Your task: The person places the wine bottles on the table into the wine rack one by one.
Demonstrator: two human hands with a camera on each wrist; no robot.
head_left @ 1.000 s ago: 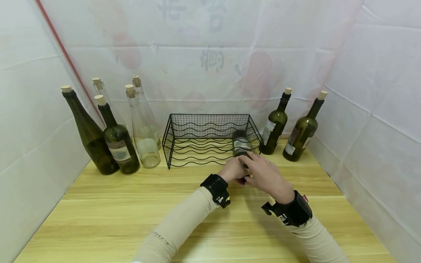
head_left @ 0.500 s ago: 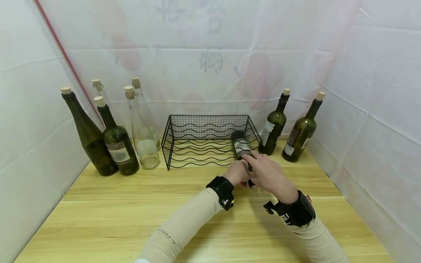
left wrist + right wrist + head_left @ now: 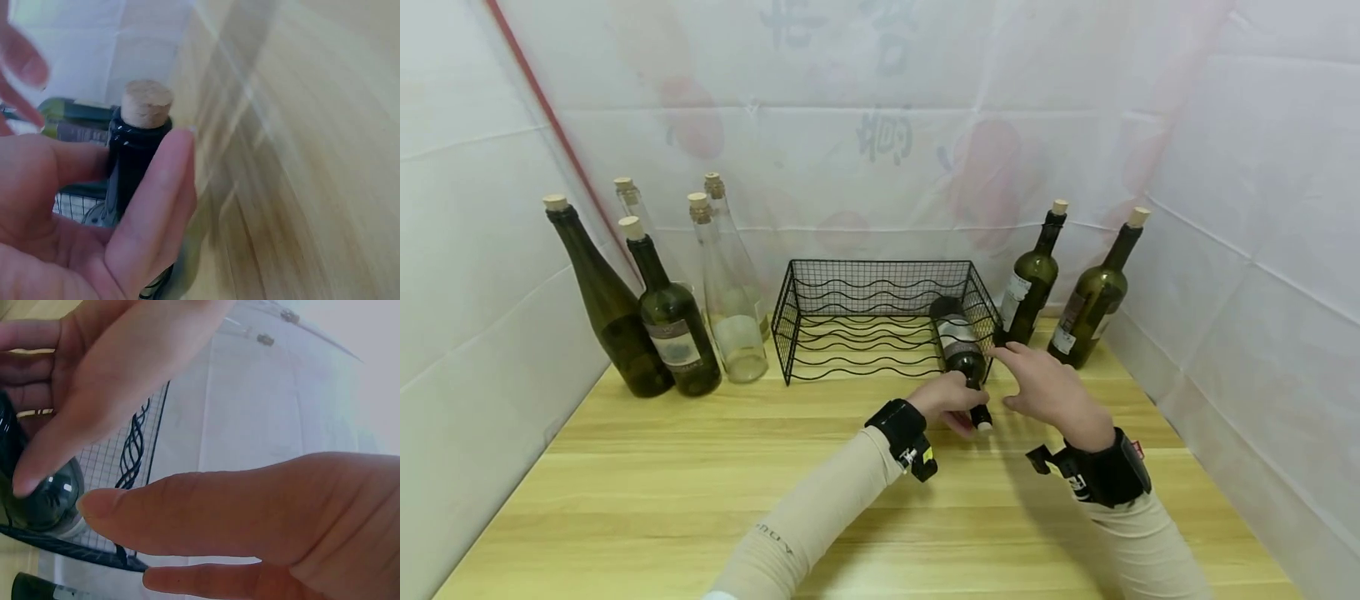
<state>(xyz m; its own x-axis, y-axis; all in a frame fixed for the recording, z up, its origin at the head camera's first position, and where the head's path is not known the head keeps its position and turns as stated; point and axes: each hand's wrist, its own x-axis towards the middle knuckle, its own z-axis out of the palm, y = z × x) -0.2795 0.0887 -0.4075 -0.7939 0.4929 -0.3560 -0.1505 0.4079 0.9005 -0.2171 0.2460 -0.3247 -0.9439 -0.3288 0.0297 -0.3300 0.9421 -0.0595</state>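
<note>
Lying front to back, the bottle points its cork nearward.

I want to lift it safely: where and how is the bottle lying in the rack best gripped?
Probably by the neck of the bottle, from the front, where the left hand holds it: this narrow part sticks out past the front of the rack, whose wire side stands close to the wider body.
</note>
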